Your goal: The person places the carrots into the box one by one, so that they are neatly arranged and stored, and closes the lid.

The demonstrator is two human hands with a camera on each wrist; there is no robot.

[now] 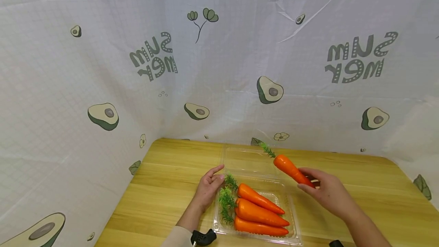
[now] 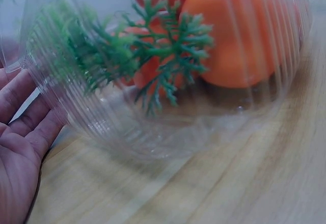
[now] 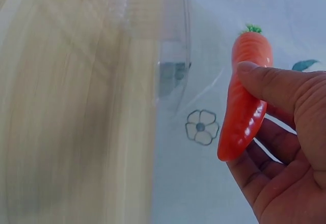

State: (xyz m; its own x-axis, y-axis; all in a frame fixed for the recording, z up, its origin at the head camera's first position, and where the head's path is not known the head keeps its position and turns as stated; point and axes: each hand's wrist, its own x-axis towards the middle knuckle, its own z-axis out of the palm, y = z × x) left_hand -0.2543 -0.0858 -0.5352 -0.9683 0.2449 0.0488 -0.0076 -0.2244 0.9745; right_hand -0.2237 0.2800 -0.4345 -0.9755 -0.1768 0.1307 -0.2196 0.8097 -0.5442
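In the head view my right hand holds an orange toy carrot by its narrow end, above the right side of a clear plastic box. The carrot's green top points up and left. In the right wrist view the thumb presses on the carrot, with fingers behind it. Three more carrots lie side by side in the clear box, leafy tops to the left. My left hand rests at the box's left edge, its fingers against the side.
The box's clear lid lies folded back behind it on the wooden table. A white cloth with avocado prints hangs around the table's back and left side.
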